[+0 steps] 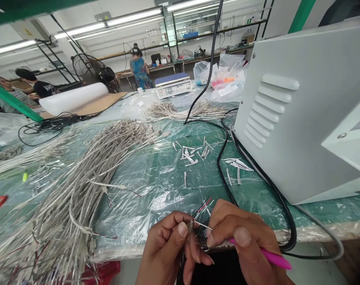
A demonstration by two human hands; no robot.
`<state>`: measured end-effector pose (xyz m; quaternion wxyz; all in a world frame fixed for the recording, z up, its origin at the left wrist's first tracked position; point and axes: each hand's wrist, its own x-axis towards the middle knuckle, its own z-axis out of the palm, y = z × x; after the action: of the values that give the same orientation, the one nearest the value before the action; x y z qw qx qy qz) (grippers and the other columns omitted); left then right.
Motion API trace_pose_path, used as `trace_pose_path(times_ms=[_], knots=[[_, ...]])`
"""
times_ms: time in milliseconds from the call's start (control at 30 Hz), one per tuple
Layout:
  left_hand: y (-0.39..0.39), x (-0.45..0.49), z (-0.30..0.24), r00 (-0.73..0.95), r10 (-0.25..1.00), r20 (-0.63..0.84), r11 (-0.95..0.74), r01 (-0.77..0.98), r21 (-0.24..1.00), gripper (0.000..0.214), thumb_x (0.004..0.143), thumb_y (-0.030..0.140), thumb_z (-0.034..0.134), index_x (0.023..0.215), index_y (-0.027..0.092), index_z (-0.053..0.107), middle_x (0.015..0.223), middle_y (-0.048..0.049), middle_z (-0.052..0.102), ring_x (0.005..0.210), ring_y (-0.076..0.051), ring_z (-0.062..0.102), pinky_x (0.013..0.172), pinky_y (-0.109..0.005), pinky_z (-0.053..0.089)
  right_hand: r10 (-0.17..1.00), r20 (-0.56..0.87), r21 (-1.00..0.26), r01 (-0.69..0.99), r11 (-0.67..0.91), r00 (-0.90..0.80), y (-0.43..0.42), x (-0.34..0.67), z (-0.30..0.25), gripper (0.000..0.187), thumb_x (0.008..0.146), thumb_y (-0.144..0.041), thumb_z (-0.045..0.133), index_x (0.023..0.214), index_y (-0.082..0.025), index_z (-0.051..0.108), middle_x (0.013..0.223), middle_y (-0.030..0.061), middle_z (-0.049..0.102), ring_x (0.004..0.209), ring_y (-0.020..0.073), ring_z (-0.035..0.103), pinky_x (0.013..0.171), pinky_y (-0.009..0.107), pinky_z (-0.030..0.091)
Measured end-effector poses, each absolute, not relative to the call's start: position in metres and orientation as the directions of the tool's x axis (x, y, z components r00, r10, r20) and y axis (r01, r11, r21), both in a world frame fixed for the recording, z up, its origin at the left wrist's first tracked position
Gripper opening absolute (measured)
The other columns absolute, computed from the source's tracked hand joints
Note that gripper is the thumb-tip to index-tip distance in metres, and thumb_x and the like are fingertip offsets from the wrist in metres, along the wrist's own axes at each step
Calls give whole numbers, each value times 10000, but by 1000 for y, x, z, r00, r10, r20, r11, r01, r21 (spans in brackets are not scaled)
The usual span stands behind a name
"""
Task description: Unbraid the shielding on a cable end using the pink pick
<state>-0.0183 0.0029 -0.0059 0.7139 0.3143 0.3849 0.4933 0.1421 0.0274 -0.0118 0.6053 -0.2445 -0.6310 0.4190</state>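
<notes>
My left hand (168, 243) pinches the frayed end of a cable (190, 227) between thumb and forefinger, near the table's front edge. Thin red, black and white wires (204, 206) fan out beyond the fingertips. In my right hand (245, 233) is a pick with a pink handle (275, 259); its thin metal shaft points left and reaches the cable end at my left fingertips. Whether the tip is inside the braid I cannot tell. A large bundle of braided cables (99, 170) lies to the left, some with bared coloured wires.
Strips of silvery foil (192, 154) lie on the plastic-covered green table (162, 186). A grey metal machine (298, 111) stands at right, with black cords (223, 158) beside it. Farther back are another cable bundle (182, 111), plastic bags (224, 73) and people, one standing (141, 69).
</notes>
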Motion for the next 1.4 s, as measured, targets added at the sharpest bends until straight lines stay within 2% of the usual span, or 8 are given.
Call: trace_pose_path(times_ms=[167, 400, 533, 633, 800, 900, 1267, 1400], knots=[[3, -18, -4, 213, 944, -250, 323, -462, 826, 208, 911, 338, 617, 892, 134, 654, 539, 0, 648, 362, -69, 539, 507, -204, 434, 804, 572, -818, -187, 544, -159, 28, 142, -9, 382, 999, -279, 366, 819, -195, 692, 657, 46, 645, 642, 167, 584, 631, 338, 465], [3, -18, -5, 182, 949, -255, 311, -435, 845, 194, 891, 346, 649, 904, 156, 686, 538, 1, 640, 342, -45, 497, 396, -147, 258, 813, 568, -818, -203, 539, -132, 27, 141, -9, 389, 995, -278, 375, 770, -194, 681, 599, 32, 624, 618, 162, 571, 624, 332, 457], [3, -17, -6, 166, 952, -257, 304, -418, 856, 190, 876, 348, 668, 908, 163, 696, 534, -1, 642, 344, -50, 491, 441, -166, 355, 823, 546, -831, -226, 508, -156, 27, 142, -10, 418, 1002, -295, 354, 777, -199, 693, 604, 38, 625, 626, 169, 568, 625, 337, 454], [3, -16, -5, 157, 954, -255, 298, -418, 858, 192, 862, 351, 681, 886, 162, 708, 486, 19, 608, 343, -57, 477, 620, -272, 515, 829, 538, -834, -236, 498, -152, 27, 142, -11, 419, 1005, -295, 350, 783, -198, 692, 597, 36, 623, 634, 170, 573, 639, 341, 450], [3, -18, -3, 193, 931, -309, 358, -326, 875, 260, 829, 401, 707, 850, 143, 723, 551, -49, 664, 377, -62, 488, 437, -162, 338, 812, 551, -831, -220, 511, -194, 27, 140, -10, 403, 1009, -316, 369, 826, -196, 708, 617, 26, 636, 618, 154, 591, 679, 348, 464], [3, -18, -3, 186, 932, -311, 359, -343, 868, 245, 843, 389, 691, 855, 146, 719, 535, -30, 642, 371, -60, 489, 404, -151, 261, 827, 556, -814, -254, 522, -83, 26, 140, -11, 396, 1003, -340, 395, 801, -197, 705, 609, 32, 625, 619, 159, 573, 619, 328, 450], [5, -13, 0, 137, 951, -276, 308, -416, 856, 193, 788, 337, 762, 845, 156, 727, 554, -14, 659, 337, -22, 454, 431, -143, 287, 825, 563, -808, -249, 534, -55, 25, 140, -12, 457, 998, -407, 396, 716, -179, 674, 608, 47, 585, 592, 166, 556, 579, 335, 416], [4, -13, 0, 135, 955, -265, 298, -422, 856, 173, 798, 321, 754, 847, 157, 727, 551, -11, 667, 340, -21, 461, 502, -166, 389, 826, 559, -810, -254, 529, -64, 25, 140, -10, 468, 999, -412, 392, 705, -175, 668, 601, 48, 585, 596, 166, 557, 583, 334, 413]])
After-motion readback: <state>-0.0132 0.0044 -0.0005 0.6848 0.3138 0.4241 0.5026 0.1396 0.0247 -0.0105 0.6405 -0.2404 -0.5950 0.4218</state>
